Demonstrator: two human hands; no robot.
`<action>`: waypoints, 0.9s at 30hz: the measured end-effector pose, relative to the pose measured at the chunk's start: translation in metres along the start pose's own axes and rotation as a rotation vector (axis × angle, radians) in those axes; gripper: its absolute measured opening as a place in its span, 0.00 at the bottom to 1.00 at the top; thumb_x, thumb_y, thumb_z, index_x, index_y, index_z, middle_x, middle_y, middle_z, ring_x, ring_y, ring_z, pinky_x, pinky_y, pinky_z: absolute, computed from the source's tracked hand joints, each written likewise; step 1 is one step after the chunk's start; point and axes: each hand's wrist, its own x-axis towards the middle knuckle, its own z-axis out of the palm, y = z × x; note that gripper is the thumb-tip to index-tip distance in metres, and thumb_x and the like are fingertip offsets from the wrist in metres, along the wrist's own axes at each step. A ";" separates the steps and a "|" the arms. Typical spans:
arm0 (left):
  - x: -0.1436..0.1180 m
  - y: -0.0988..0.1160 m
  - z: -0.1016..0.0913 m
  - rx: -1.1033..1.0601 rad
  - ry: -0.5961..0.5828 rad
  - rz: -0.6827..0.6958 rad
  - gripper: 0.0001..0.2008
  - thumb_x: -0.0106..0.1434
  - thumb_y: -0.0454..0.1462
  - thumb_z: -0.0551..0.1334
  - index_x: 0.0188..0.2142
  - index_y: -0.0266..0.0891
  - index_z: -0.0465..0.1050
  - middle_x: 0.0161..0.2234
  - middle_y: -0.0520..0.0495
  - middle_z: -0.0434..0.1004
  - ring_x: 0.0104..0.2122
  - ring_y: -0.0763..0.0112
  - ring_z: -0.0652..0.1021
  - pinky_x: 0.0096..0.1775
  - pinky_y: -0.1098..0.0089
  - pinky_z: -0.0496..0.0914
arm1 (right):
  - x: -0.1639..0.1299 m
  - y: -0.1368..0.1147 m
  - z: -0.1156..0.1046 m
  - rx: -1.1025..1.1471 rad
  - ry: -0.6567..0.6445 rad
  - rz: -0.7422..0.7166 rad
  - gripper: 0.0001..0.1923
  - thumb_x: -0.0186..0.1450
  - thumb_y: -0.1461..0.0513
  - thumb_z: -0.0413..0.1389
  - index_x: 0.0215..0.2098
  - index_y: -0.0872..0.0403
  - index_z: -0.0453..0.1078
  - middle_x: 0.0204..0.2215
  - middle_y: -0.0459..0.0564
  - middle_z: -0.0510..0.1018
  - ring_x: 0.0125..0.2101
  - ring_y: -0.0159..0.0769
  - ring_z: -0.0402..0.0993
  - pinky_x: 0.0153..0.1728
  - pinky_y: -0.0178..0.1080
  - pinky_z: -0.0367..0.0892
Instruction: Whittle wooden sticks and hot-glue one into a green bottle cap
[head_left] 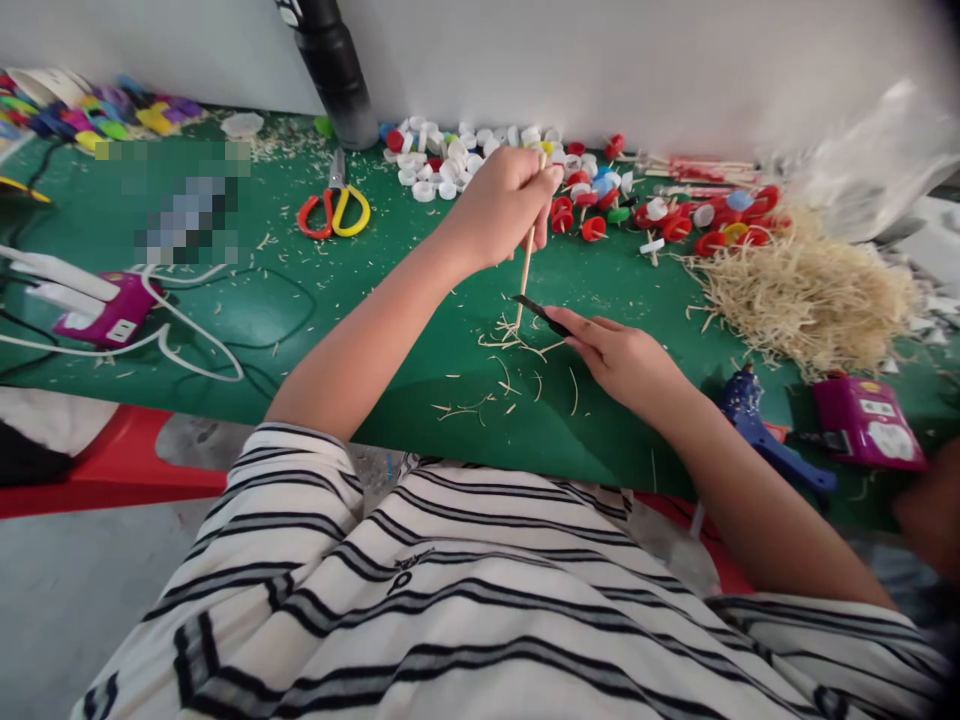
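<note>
My left hand (504, 205) is closed around the upper part of a thin wooden stick (524, 285), which points down to the green table (397, 300). In my right hand (626, 358) is a dark craft knife (541, 312), gripped at its handle. Its blade lies against the lower part of the stick, from the right. Around the stick's lower end lie curled wood shavings (504, 335), with several more loose slivers nearer the table's front edge.
Bottle caps (442, 160), a black bottle (337, 80) and scissors (334, 205) stand or lie toward the back. At right are a shavings heap (810, 290), a blue glue gun (772, 430) and a purple power socket (870, 422). Cables surround another socket (112, 310) at left.
</note>
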 end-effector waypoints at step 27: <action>0.000 -0.001 0.000 -0.023 -0.012 -0.020 0.24 0.79 0.44 0.53 0.25 0.42 0.64 0.26 0.45 0.80 0.24 0.74 0.78 0.25 0.73 0.67 | -0.006 -0.004 -0.005 -0.015 -0.151 0.007 0.30 0.80 0.55 0.43 0.78 0.37 0.60 0.57 0.52 0.84 0.46 0.47 0.85 0.43 0.49 0.78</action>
